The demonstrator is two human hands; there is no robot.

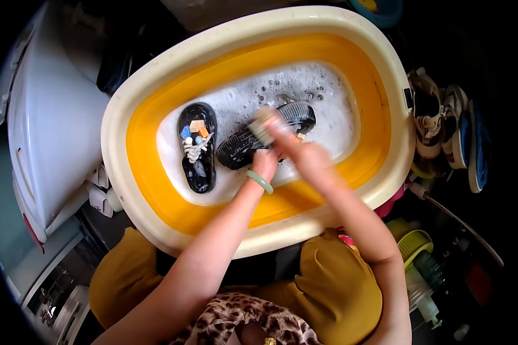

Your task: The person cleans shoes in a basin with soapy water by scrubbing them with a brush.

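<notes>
A black slipper is tilted on its side over the suds, its ridged sole facing up. My left hand, with a pale green bangle on the wrist, grips this slipper from the near side. In my right hand is a scrubbing brush, blurred by motion, with its bristles against the sole. To the left a second black slipper lies sole down in the foam, with white, blue and orange ornaments on its strap. Both are inside the yellow and cream basin. My fingers under the slipper are partly hidden.
White foamy water covers the basin's floor. Several shoes stand to the right. Green plastic bowls and bottles sit at the lower right. A large white fixture rises close on the left.
</notes>
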